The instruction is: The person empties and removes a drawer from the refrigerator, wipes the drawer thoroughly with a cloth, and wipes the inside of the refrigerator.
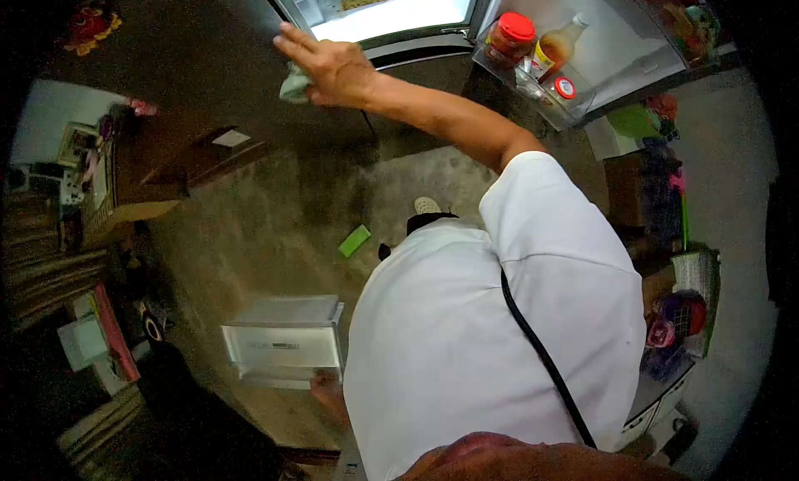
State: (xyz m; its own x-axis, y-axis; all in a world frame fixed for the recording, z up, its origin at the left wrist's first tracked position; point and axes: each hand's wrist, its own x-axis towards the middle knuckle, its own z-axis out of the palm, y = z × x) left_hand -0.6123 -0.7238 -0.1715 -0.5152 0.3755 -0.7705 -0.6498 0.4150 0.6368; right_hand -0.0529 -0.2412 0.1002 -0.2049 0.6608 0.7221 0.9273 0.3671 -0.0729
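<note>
My right hand [337, 69] stretches up and to the left in front of the fridge. Its fingers point toward the dark left door, and a pale cloth [295, 86] is gathered under its palm and thumb. Low on the left, my left hand [328, 388] grips the lower corner of a fridge drawer [279, 345], clear and whitish with a printed front. That drawer is held out beside my body, above the floor. The lit fridge compartment [408, 19] is open at the top, with a brownish patch at its back.
The open right fridge door [616, 48] carries a red-lidded jar [511, 38], a sauce bottle [556, 48] and a smaller jar [564, 88]. A green packet [354, 240] lies on the concrete floor [250, 223]. Wooden furniture [137, 161] stands at left.
</note>
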